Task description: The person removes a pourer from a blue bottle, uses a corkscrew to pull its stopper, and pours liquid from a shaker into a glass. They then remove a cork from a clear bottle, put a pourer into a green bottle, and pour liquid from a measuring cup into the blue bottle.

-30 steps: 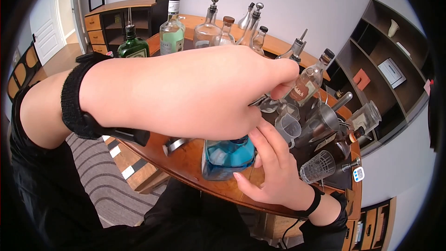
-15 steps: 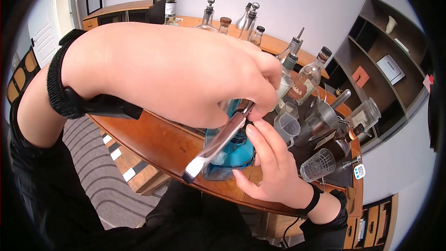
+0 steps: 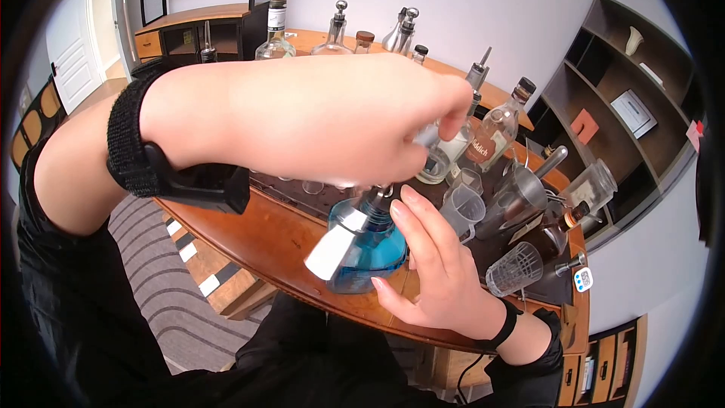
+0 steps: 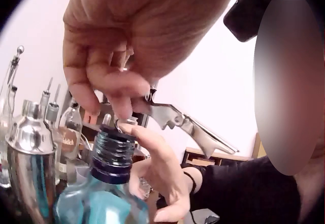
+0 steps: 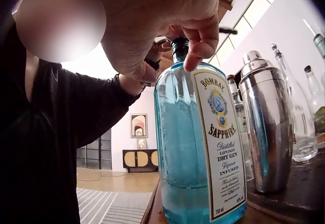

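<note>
A blue gin bottle [image 3: 377,261] stands upright at the table's front edge, its label [image 5: 222,147] facing the right wrist camera. Its threaded neck [image 4: 112,155] is uncapped, with a black rim at the mouth. Over it my left hand [image 3: 385,121] grips a metal waiter's corkscrew [image 4: 185,125] by one end, its hinged lever [image 3: 336,245] slanting outward, blurred in the head view. A small wire curl shows at the bottle's mouth, below the fingers. My right hand [image 3: 445,279] rests its fingertips by the neck, fingers fairly straight and thumb held apart.
Several bottles with pourers or stoppers line the back, among them a labelled clear bottle [image 3: 491,136]. A steel shaker [image 5: 264,127], plastic measuring cup [image 3: 462,211], metal mixing cup [image 3: 517,200], cut-glass tumbler [image 3: 516,270] and small timer [image 3: 582,279] crowd the right side of the table [image 3: 226,219].
My left hand first turned, swinging the corkscrew's lever out in front of the bottle, then rolled back with its knuckles to the upper right. My right hand stays by the neck.
</note>
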Demonstrator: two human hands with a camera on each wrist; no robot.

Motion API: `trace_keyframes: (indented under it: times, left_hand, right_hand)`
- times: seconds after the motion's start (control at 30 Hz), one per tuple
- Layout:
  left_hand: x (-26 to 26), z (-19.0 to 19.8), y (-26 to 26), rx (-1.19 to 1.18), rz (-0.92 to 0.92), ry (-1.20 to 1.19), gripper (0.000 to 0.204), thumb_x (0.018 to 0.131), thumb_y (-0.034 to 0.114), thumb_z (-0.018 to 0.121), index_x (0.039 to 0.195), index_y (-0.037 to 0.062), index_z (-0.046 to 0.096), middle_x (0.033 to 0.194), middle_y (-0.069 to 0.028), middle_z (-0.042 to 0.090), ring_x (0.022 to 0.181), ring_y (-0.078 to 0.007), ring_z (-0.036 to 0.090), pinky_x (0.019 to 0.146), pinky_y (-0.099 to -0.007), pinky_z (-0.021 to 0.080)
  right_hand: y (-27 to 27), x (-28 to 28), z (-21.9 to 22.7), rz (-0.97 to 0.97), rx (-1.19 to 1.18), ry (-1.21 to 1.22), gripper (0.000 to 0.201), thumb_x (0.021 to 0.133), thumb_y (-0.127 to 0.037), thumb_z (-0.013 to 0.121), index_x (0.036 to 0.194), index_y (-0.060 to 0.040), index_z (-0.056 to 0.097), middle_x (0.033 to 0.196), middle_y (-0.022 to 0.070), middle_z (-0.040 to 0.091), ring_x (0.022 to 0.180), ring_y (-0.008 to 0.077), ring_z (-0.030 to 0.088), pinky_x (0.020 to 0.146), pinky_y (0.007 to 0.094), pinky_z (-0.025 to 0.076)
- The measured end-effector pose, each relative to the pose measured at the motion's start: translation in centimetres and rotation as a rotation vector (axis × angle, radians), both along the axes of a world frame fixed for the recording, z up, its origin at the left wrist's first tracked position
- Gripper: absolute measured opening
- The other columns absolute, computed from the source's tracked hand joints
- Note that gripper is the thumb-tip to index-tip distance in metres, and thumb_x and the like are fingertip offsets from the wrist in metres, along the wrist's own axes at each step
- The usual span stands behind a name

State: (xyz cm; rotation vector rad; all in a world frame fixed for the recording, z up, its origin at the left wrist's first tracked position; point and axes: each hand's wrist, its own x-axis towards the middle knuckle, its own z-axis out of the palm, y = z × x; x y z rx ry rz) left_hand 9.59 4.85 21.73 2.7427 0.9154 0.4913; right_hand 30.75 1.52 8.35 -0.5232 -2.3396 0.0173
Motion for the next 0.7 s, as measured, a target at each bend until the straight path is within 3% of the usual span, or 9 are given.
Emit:
trace_keyframes:
  times: [0.03, 0.1, 0.13, 0.23, 0.33, 0.43, 0.5, 0.6, 0.7]
  left_hand:
    - [0.1, 0.5, -0.3, -0.001, 0.001, 0.001, 0.015, 0.091, 0.003, 0.055, 0.105, 0.0012, 0.052, 0.058, -0.0063, 0.059, 0.050, -0.0152, 0.060, 0.049, -0.0258, 0.048]
    - [0.2, 2.0, -1.1, -0.310, 0.179, -0.152, 0.020, 0.091, 0.000, 0.048, 0.110, 0.0040, 0.049, 0.056, -0.0023, 0.058, 0.048, -0.0095, 0.058, 0.047, -0.0226, 0.046]
    - [-0.2, 2.1, -0.6, -0.256, 0.143, -0.176, 0.019, 0.094, 0.000, 0.047, 0.111, 0.0058, 0.051, 0.057, 0.0010, 0.058, 0.050, -0.0051, 0.057, 0.047, -0.0195, 0.045]
    - [-1.1, 2.2, 1.2, 0.286, -0.176, -0.009, 0.016, 0.086, 0.000, 0.057, 0.101, 0.0040, 0.060, 0.085, -0.0104, 0.065, 0.081, -0.0206, 0.066, 0.073, -0.0313, 0.054]
    - [-1.9, 1.6, 0.4, 0.240, -0.321, 0.182, 0.018, 0.079, 0.001, 0.065, 0.097, 0.0020, 0.062, 0.097, -0.0139, 0.064, 0.093, -0.0279, 0.063, 0.082, -0.0380, 0.052]
    - [-1.5, 0.6, 0.6, 0.102, -0.309, 0.194, 0.023, 0.075, 0.004, 0.070, 0.097, 0.0004, 0.063, 0.096, -0.0147, 0.065, 0.092, -0.0294, 0.064, 0.080, -0.0394, 0.052]
    - [-1.1, 0.5, 0.5, 0.224, -0.299, 0.190, 0.018, 0.077, 0.007, 0.070, 0.092, 0.0004, 0.063, 0.088, -0.0126, 0.065, 0.086, -0.0296, 0.065, 0.074, -0.0387, 0.052]
    - [-0.3, 0.7, 0.0, 0.151, -0.220, 0.228, 0.021, 0.081, 0.011, 0.069, 0.098, 0.0012, 0.061, 0.073, -0.0110, 0.062, 0.073, -0.0296, 0.065, 0.066, -0.0374, 0.051]
    - [0.2, 0.2, -0.4, 0.309, -0.126, 0.109, 0.025, 0.086, 0.014, 0.066, 0.106, 0.0020, 0.057, 0.063, -0.0099, 0.057, 0.061, -0.0262, 0.064, 0.058, -0.0366, 0.050]
  right_hand:
    - [0.0, 0.0, -0.1, -0.009, -0.005, 0.006, 0.077, 0.073, -0.016, 0.075, 0.141, -0.0003, 0.044, 0.144, 0.0198, 0.042, 0.093, 0.0219, 0.066, 0.071, 0.0285, 0.054]
    - [0.1, 0.0, -0.2, -0.016, -0.011, 0.016, 0.077, 0.073, -0.016, 0.075, 0.141, -0.0004, 0.044, 0.144, 0.0200, 0.042, 0.092, 0.0217, 0.066, 0.071, 0.0284, 0.054]
    - [0.2, 0.2, -0.3, -0.019, -0.011, 0.018, 0.077, 0.072, -0.015, 0.076, 0.141, -0.0005, 0.044, 0.144, 0.0200, 0.042, 0.091, 0.0219, 0.066, 0.071, 0.0284, 0.055]
    - [0.2, 0.2, -0.4, -0.022, -0.007, 0.022, 0.077, 0.072, -0.015, 0.076, 0.141, -0.0006, 0.044, 0.144, 0.0205, 0.042, 0.091, 0.0224, 0.066, 0.070, 0.0285, 0.054]
    - [0.3, 0.0, -0.5, -0.012, -0.003, 0.032, 0.077, 0.072, -0.016, 0.076, 0.141, -0.0003, 0.044, 0.143, 0.0213, 0.042, 0.090, 0.0230, 0.066, 0.070, 0.0287, 0.054]
    - [0.2, 0.1, -0.4, -0.012, 0.008, 0.036, 0.077, 0.073, -0.016, 0.076, 0.141, 0.0001, 0.044, 0.143, 0.0218, 0.042, 0.090, 0.0235, 0.066, 0.070, 0.0290, 0.054]
    - [0.0, 0.1, -0.4, -0.021, 0.017, 0.029, 0.077, 0.073, -0.016, 0.076, 0.141, 0.0003, 0.044, 0.143, 0.0219, 0.043, 0.090, 0.0237, 0.066, 0.070, 0.0292, 0.055]
    - [-0.1, 0.1, -0.4, -0.019, -0.004, -0.008, 0.077, 0.073, -0.017, 0.076, 0.141, 0.0001, 0.043, 0.144, 0.0206, 0.043, 0.091, 0.0226, 0.066, 0.070, 0.0285, 0.054]
    - [0.0, 0.0, -0.4, -0.013, 0.016, 0.015, 0.077, 0.073, -0.016, 0.075, 0.141, -0.0002, 0.044, 0.144, 0.0199, 0.043, 0.091, 0.0215, 0.065, 0.070, 0.0279, 0.054]
